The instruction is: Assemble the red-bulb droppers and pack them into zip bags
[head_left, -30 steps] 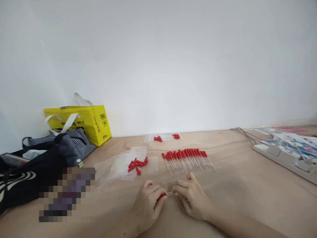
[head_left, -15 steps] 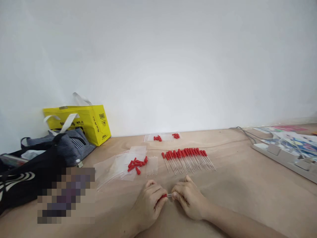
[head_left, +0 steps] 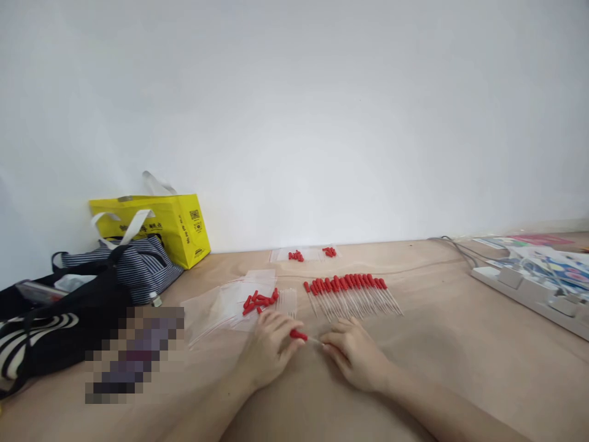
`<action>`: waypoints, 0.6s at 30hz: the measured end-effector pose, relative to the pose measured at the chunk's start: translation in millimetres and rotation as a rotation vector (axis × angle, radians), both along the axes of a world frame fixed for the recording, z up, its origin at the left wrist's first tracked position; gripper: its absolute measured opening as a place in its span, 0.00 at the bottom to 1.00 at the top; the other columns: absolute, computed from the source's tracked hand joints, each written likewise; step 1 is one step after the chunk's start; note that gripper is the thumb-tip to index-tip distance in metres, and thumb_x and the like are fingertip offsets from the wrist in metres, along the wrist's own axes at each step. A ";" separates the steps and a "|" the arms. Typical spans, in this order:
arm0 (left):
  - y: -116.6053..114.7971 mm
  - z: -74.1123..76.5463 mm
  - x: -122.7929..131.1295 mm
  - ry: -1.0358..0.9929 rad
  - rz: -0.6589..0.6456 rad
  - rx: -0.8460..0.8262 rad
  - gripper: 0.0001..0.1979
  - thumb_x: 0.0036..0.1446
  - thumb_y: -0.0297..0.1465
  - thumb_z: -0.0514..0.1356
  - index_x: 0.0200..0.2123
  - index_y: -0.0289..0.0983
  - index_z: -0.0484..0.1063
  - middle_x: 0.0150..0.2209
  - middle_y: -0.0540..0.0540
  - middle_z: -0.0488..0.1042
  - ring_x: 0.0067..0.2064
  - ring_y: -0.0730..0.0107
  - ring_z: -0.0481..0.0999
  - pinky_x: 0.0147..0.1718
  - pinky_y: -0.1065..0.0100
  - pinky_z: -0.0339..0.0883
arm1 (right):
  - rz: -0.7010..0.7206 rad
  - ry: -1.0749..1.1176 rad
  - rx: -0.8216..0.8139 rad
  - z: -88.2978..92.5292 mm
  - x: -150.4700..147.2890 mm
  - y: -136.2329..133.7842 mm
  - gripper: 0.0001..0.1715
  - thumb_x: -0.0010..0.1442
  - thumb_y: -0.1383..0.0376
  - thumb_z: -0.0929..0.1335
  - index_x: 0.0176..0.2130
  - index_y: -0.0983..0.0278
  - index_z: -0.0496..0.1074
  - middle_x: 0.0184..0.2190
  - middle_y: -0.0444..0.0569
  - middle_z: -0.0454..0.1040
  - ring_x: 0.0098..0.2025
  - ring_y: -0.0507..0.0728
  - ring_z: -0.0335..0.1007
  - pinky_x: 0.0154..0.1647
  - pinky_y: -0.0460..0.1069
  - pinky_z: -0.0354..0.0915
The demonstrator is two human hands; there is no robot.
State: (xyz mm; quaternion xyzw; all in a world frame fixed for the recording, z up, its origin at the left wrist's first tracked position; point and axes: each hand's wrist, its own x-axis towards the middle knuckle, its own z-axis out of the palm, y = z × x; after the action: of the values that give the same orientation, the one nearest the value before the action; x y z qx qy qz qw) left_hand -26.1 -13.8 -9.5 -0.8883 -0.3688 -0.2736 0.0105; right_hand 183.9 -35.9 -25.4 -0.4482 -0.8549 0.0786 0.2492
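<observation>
Between my hands lies a small dropper (head_left: 301, 336), a clear glass tube with a red rubber bulb. My left hand (head_left: 269, 350) pinches the red bulb end with its fingertips. My right hand (head_left: 354, 355) pinches the clear tube end. Just beyond my hands a row of several finished droppers (head_left: 352, 293) lies side by side on the wooden table (head_left: 451, 344). A pile of loose red bulbs (head_left: 260, 301) rests on clear plastic bags (head_left: 216, 307), with bare glass tubes (head_left: 288, 299) beside it.
A yellow bag (head_left: 159, 227), a striped bag (head_left: 133, 267) and a black bag (head_left: 55, 331) stand at the left. A white power strip (head_left: 529, 291) and printed papers (head_left: 547, 261) lie at the right. Two more small bulb piles (head_left: 310, 253) sit near the wall.
Both hands have moved forward, away from me, toward the bulb pile and the row of droppers, still holding the dropper between them. The view has shifted slightly.
</observation>
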 end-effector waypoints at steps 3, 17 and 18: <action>13.2 5.7 -17.0 -0.060 0.253 0.057 0.08 0.55 0.32 0.52 0.33 0.39 0.70 0.34 0.47 0.73 0.38 0.62 0.69 0.38 0.62 0.56 | -0.178 0.140 -0.077 -1.3 -11.0 16.4 0.14 0.57 0.70 0.57 0.39 0.62 0.68 0.34 0.48 0.72 0.37 0.55 0.65 0.37 0.48 0.52; 33.9 -4.5 -45.2 0.153 0.381 -0.144 0.06 0.53 0.28 0.55 0.33 0.39 0.70 0.32 0.48 0.69 0.37 0.65 0.69 0.35 0.68 0.60 | -0.585 -0.024 -0.072 1.2 -76.0 78.6 0.12 0.53 0.69 0.60 0.38 0.66 0.66 0.34 0.53 0.74 0.39 0.58 0.67 0.39 0.51 0.47; 33.5 -4.5 -44.6 0.152 0.386 -0.150 0.05 0.53 0.28 0.55 0.32 0.38 0.69 0.32 0.48 0.69 0.37 0.66 0.69 0.35 0.69 0.60 | -0.584 -0.033 -0.070 0.3 -76.4 79.6 0.11 0.53 0.68 0.60 0.37 0.65 0.67 0.34 0.53 0.74 0.39 0.58 0.67 0.39 0.51 0.47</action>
State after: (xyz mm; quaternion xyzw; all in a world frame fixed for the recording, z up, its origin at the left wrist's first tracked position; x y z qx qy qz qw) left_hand -70.7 19.7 -14.0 -0.8174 -0.5496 -0.1708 0.0245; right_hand 107.5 43.6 -25.1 -0.6848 -0.6904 0.0258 0.2317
